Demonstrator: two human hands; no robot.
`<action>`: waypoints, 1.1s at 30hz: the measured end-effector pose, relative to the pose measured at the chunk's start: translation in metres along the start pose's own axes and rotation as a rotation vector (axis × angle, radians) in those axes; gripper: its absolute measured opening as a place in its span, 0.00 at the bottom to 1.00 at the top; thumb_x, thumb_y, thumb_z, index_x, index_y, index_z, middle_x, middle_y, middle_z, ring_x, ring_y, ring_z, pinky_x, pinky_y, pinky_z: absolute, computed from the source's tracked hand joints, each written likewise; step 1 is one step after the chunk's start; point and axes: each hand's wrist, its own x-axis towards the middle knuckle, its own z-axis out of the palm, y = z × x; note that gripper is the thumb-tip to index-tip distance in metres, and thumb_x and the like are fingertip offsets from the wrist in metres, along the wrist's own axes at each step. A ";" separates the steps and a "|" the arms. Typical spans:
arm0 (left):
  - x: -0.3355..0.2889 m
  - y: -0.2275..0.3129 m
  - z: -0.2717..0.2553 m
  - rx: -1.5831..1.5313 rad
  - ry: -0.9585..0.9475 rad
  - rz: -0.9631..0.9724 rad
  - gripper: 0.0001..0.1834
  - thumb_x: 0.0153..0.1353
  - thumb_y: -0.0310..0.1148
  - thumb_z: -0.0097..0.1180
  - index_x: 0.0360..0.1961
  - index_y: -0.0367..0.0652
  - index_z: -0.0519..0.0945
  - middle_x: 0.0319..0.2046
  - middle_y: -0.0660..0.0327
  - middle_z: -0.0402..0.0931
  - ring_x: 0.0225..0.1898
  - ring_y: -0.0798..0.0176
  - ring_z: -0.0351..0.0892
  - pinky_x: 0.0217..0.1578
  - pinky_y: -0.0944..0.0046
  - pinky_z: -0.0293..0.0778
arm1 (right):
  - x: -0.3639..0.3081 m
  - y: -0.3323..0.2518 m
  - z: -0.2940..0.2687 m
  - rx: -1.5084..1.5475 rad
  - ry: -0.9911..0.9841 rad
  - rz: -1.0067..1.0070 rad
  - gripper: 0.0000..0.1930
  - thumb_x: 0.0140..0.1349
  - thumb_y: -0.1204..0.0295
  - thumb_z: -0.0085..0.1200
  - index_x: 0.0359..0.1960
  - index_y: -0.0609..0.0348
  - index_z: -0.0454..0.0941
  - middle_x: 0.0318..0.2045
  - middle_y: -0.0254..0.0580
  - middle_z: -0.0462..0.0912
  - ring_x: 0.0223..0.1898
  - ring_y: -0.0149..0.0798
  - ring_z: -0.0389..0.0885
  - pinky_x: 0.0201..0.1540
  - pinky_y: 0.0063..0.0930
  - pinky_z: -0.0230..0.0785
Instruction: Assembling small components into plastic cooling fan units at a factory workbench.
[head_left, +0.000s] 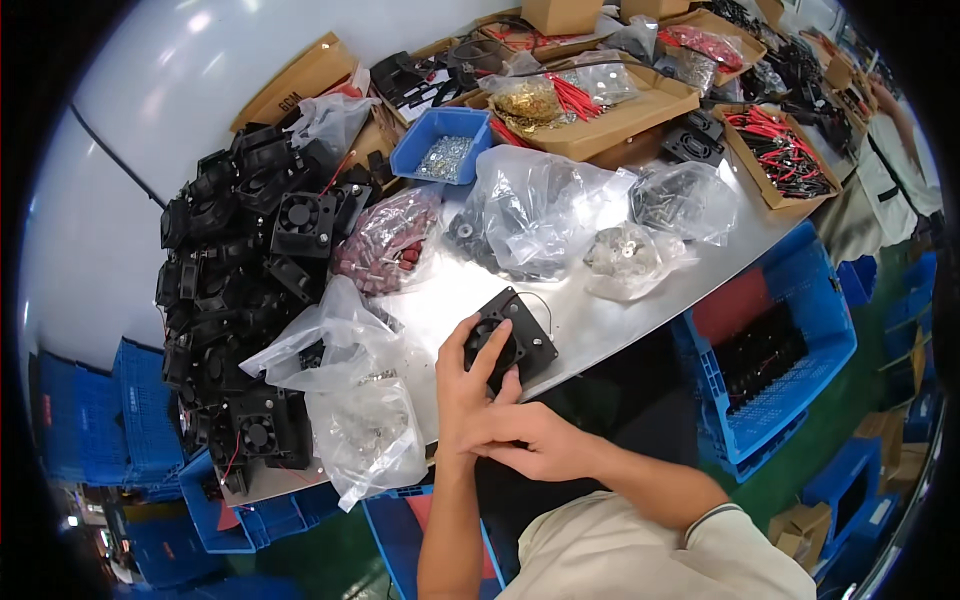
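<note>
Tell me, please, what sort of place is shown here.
Probably an assembly workshop: heaped black fan units, a blue bin of small metal parts, and boxed red and black wires.

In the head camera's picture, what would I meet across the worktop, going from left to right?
Heap of black plastic fan units → clear plastic bag of small dark-red parts → square black plastic fan unit under the left hand → clear plastic bag of small parts → shallow brown cardboard box of red and black leads.

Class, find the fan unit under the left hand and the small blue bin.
Fan unit (527,333): head view, on its flat black plate.
Small blue bin (455,123): head view, inside its back wall.
</note>
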 end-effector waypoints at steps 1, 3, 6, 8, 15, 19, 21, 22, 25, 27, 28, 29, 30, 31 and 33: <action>0.000 0.002 0.000 0.001 -0.006 -0.005 0.32 0.44 0.25 0.62 0.56 0.54 0.78 0.57 0.50 0.66 0.55 0.46 0.67 0.56 0.53 0.65 | 0.000 -0.003 -0.005 -0.172 -0.057 -0.111 0.15 0.60 0.82 0.51 0.48 0.59 0.77 0.38 0.44 0.80 0.38 0.43 0.80 0.42 0.29 0.73; 0.000 0.003 0.002 0.001 -0.003 -0.022 0.32 0.44 0.25 0.62 0.56 0.54 0.78 0.57 0.50 0.66 0.56 0.46 0.67 0.56 0.53 0.65 | 0.003 -0.013 -0.015 -0.323 -0.119 -0.150 0.15 0.57 0.82 0.51 0.47 0.59 0.77 0.37 0.44 0.79 0.38 0.45 0.80 0.41 0.31 0.74; -0.001 0.000 0.003 0.014 -0.004 -0.010 0.33 0.44 0.25 0.62 0.56 0.54 0.78 0.58 0.50 0.66 0.56 0.45 0.67 0.56 0.52 0.65 | 0.006 -0.025 -0.027 -0.567 -0.266 -0.136 0.17 0.53 0.83 0.53 0.44 0.55 0.79 0.40 0.40 0.79 0.42 0.46 0.78 0.44 0.35 0.72; -0.001 -0.003 0.002 0.017 -0.039 -0.020 0.33 0.44 0.26 0.63 0.56 0.54 0.77 0.58 0.50 0.66 0.57 0.45 0.67 0.57 0.52 0.65 | 0.010 -0.022 -0.033 -0.677 -0.330 -0.211 0.18 0.52 0.83 0.53 0.45 0.55 0.78 0.40 0.39 0.78 0.43 0.45 0.77 0.46 0.39 0.69; -0.002 0.000 -0.004 0.008 0.007 -0.035 0.33 0.44 0.25 0.64 0.56 0.58 0.78 0.57 0.51 0.67 0.56 0.45 0.68 0.56 0.52 0.65 | 0.004 -0.008 -0.017 -0.575 -0.269 -0.339 0.18 0.54 0.83 0.53 0.47 0.55 0.79 0.43 0.39 0.80 0.43 0.45 0.78 0.49 0.37 0.67; 0.002 0.012 -0.011 -0.003 -0.017 -0.042 0.31 0.45 0.26 0.62 0.55 0.54 0.78 0.58 0.50 0.67 0.57 0.45 0.67 0.57 0.52 0.65 | -0.011 -0.022 -0.041 -0.296 0.113 0.063 0.12 0.60 0.83 0.50 0.45 0.62 0.77 0.42 0.45 0.82 0.40 0.38 0.81 0.49 0.31 0.72; -0.001 0.009 -0.012 0.005 -0.022 -0.044 0.30 0.45 0.27 0.60 0.54 0.51 0.78 0.58 0.50 0.66 0.57 0.45 0.66 0.57 0.52 0.65 | -0.008 -0.021 -0.062 -0.092 0.352 0.193 0.08 0.62 0.82 0.50 0.43 0.66 0.75 0.42 0.47 0.82 0.41 0.37 0.81 0.49 0.31 0.73; -0.001 0.008 -0.009 -0.011 -0.023 -0.041 0.30 0.45 0.27 0.60 0.54 0.51 0.78 0.58 0.50 0.66 0.57 0.45 0.66 0.57 0.52 0.65 | -0.007 -0.016 -0.076 -0.032 0.435 0.218 0.07 0.63 0.82 0.50 0.42 0.67 0.75 0.42 0.47 0.82 0.43 0.37 0.80 0.50 0.32 0.73; 0.001 0.009 -0.011 0.016 -0.033 -0.049 0.30 0.45 0.26 0.60 0.54 0.51 0.78 0.58 0.51 0.66 0.57 0.46 0.67 0.57 0.53 0.65 | -0.010 -0.003 -0.091 0.111 0.533 0.284 0.09 0.62 0.81 0.53 0.43 0.66 0.76 0.42 0.45 0.82 0.43 0.35 0.80 0.48 0.28 0.75; 0.002 0.010 -0.009 0.013 -0.033 -0.048 0.30 0.45 0.26 0.60 0.54 0.51 0.78 0.58 0.51 0.66 0.57 0.46 0.67 0.57 0.53 0.65 | -0.011 -0.004 -0.087 0.243 0.610 0.324 0.09 0.61 0.80 0.55 0.44 0.64 0.77 0.38 0.41 0.82 0.40 0.32 0.80 0.44 0.24 0.75; 0.001 0.010 -0.010 0.022 -0.030 -0.053 0.30 0.45 0.26 0.60 0.54 0.51 0.78 0.58 0.50 0.66 0.57 0.46 0.67 0.57 0.53 0.65 | -0.013 -0.003 -0.086 0.246 0.615 0.323 0.09 0.61 0.80 0.55 0.44 0.64 0.77 0.38 0.41 0.82 0.40 0.32 0.80 0.44 0.24 0.75; 0.001 0.010 -0.010 0.024 -0.035 -0.051 0.30 0.45 0.26 0.60 0.54 0.51 0.78 0.58 0.50 0.66 0.57 0.46 0.67 0.57 0.53 0.65 | -0.016 -0.003 -0.087 0.214 0.612 0.384 0.09 0.61 0.79 0.55 0.44 0.64 0.77 0.37 0.39 0.82 0.39 0.32 0.80 0.42 0.23 0.74; 0.001 0.011 -0.010 0.014 -0.034 -0.048 0.30 0.45 0.26 0.60 0.54 0.50 0.78 0.58 0.50 0.66 0.57 0.46 0.67 0.57 0.53 0.65 | -0.017 -0.002 -0.087 0.182 0.607 0.445 0.10 0.61 0.79 0.56 0.43 0.64 0.77 0.35 0.38 0.82 0.38 0.31 0.80 0.41 0.22 0.74; 0.002 0.010 -0.009 0.003 -0.031 -0.044 0.30 0.45 0.26 0.60 0.54 0.50 0.78 0.58 0.50 0.66 0.57 0.46 0.67 0.57 0.53 0.65 | -0.015 -0.002 -0.086 0.185 0.609 0.443 0.10 0.61 0.79 0.56 0.43 0.64 0.77 0.35 0.38 0.82 0.38 0.31 0.80 0.41 0.22 0.74; 0.002 0.009 -0.010 0.009 -0.034 -0.039 0.30 0.45 0.25 0.60 0.54 0.50 0.78 0.58 0.50 0.66 0.57 0.46 0.67 0.57 0.53 0.65 | -0.007 -0.007 -0.086 0.091 0.583 0.433 0.09 0.60 0.78 0.58 0.42 0.65 0.78 0.33 0.35 0.81 0.36 0.28 0.79 0.38 0.19 0.71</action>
